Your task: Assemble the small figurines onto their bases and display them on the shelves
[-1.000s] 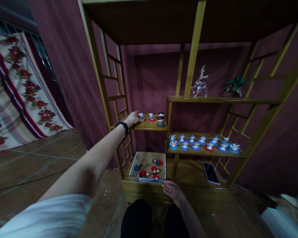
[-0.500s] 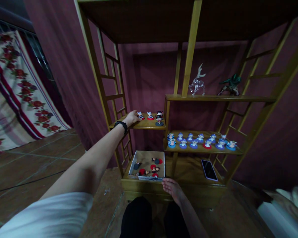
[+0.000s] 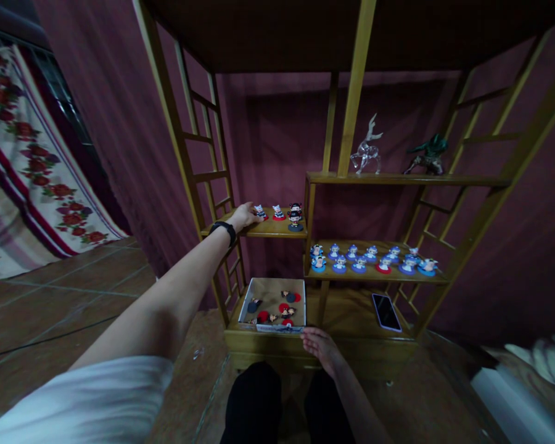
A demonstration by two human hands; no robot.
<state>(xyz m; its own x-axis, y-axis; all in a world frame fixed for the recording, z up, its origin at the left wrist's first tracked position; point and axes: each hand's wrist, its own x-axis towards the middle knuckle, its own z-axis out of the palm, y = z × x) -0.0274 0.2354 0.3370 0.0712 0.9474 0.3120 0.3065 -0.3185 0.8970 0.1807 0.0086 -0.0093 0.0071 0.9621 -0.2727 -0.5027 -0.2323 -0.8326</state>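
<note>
My left hand [image 3: 244, 216], with a black band on its wrist, reaches to the upper left shelf [image 3: 277, 229]. Its fingers close around a small white-headed figurine [image 3: 260, 213] on a red base, which stands upright on that shelf. Beside it stands a similar figurine [image 3: 278, 213], then dark-haired figurines [image 3: 295, 220] near the shelf's right end. My right hand [image 3: 321, 345] is low in front of the cabinet, fingers stretched out and holding nothing, close to the front right corner of a shallow cardboard box [image 3: 277, 283]. Inside the box lie several dark-haired figurines [image 3: 287, 311] with red or grey bases.
Several blue, purple and red-based figurines [image 3: 358, 264] fill the middle right shelf. A clear deer statue [image 3: 366, 154] and a dark green figure [image 3: 429, 154] stand on the shelf above. A phone [image 3: 386, 312] lies on the cabinet's bottom board.
My view has shifted slightly, so the cabinet sits a little higher and further left. My left hand stays at the same figurine and my right hand stays by the box.
</note>
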